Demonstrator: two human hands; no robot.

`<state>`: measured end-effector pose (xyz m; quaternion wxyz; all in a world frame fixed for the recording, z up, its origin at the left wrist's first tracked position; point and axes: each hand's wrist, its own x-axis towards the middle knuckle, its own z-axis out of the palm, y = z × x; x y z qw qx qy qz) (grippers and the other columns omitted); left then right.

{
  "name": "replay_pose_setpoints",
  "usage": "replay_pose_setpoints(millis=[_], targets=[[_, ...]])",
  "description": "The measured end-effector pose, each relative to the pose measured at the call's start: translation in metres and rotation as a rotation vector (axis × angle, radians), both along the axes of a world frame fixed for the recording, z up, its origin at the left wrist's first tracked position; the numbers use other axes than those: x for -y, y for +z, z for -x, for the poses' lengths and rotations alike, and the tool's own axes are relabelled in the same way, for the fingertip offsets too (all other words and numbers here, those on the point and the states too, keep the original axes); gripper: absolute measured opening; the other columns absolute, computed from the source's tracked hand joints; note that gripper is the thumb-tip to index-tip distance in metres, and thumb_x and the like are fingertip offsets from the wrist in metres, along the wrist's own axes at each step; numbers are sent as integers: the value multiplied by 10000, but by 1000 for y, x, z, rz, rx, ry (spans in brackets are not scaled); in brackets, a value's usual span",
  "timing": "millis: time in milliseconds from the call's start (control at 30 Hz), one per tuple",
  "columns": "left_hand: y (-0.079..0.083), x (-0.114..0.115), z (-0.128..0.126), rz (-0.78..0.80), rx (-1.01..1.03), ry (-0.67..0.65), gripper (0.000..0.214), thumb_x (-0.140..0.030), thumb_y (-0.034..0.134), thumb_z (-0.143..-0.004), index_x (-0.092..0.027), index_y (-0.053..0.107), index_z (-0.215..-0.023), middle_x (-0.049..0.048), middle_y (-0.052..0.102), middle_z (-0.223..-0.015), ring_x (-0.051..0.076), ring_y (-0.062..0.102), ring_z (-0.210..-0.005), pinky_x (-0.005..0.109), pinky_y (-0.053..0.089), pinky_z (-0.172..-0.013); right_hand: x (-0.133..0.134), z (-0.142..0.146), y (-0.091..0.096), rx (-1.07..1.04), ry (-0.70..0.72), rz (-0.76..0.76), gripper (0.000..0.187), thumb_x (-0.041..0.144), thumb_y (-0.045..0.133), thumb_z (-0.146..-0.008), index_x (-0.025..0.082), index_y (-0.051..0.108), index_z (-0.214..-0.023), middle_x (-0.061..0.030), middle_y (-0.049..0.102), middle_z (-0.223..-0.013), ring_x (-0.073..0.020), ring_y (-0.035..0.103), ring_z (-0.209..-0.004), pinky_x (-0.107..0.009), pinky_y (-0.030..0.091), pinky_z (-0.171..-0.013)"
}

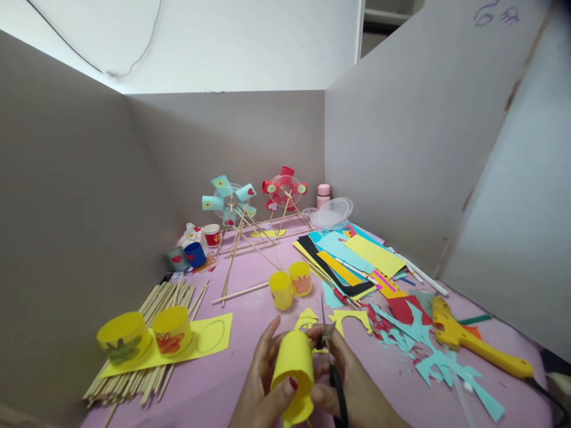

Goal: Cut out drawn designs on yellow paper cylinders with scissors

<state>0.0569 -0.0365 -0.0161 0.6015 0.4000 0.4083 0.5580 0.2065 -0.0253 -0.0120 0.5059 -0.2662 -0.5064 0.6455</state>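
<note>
Pointing its near end at the person, one smooth yellow paper tube (295, 353) lies between two hands above the pink tabletop (200, 404), its long axis running forward. The left hand (263, 371) curls its fingers round the side, thumb against the rim; the right hand (352, 374) presses its thumb by the near end and carries black-handled metal scissors (338, 389), blades forward. Beyond stand two yellow cups (280, 294). Farther back rise two wheels with paper vanes: a pale-blue wheel (222, 185) and a red wheel (287, 173).
</note>
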Motion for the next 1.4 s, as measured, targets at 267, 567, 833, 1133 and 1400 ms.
replay_pose_setpoints(millis=[267, 567, 833, 1133, 1400], targets=[[11, 1, 4, 51, 175, 124, 828, -483, 718, -594, -356, 367, -1334, 98, 608, -1095, 315, 653, -822, 475, 515, -721, -7, -11, -8, 331, 88, -128, 388, 530, 700, -701, 201, 560, -852, 83, 335, -600, -98, 281, -535, -219, 220, -483], [15, -1, 15, 89, 122, 200, 818, -560, 678, -597, -367, 368, -1330, 65, 686, -1028, 313, 675, -776, 465, 520, -722, -10, -11, -19, 389, 44, -88, 410, 553, 626, -759, 172, 568, -900, 90, 302, -566, -98, 251, -527, -222, 179, -467], [12, -6, 17, 76, 152, 300, 835, -569, 747, -496, -315, 476, -1243, 82, 670, -1111, 325, 634, -959, 410, 494, -800, -13, -9, -22, 431, -93, -36, 385, 515, 679, -729, 175, 575, -877, 93, 301, -563, -96, 272, -520, -216, 201, -475], [10, 5, -2, 108, 198, 87, 731, -485, 748, -560, -305, 515, -1228, 81, 655, -1009, 299, 654, -828, 399, 540, -701, -12, -7, -7, 147, -342, 16, 351, 381, 761, -655, 207, 608, -918, -5, 587, -790, -136, 509, -624, -232, 422, -560], [5, 2, -6, 109, 174, 6, 674, -492, 778, -522, -308, 600, -1145, 75, 648, -1051, 298, 645, -892, 380, 536, -736, -15, -8, -3, 97, -404, 35, 238, 297, 728, -662, 194, 572, -809, 34, 536, -654, -132, 496, -602, -229, 423, -562]])
